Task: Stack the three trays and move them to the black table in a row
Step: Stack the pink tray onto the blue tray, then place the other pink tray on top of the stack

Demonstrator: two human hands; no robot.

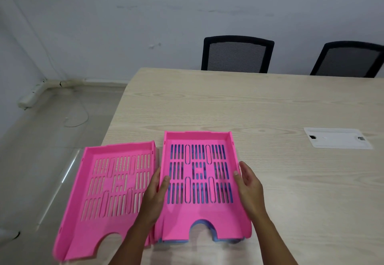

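Note:
A pink slotted tray (199, 219) lies nested on a blue tray (220, 240), whose blue shows through the slots and at the front edge. My left hand (155, 196) grips the stack's left wall, thumb inside. My right hand (248, 183) rests against its right wall, fingers straight. A second pink tray (83, 219) lies alone to the left, overhanging the table's left edge. The black table is not in view.
The trays rest on a light wooden table (270, 108). A white cable hatch (336, 141) is set into it at the right. Two black mesh chairs (236, 53) (351, 60) stand behind the far edge. Floor with a loose cable (76, 119) lies to the left.

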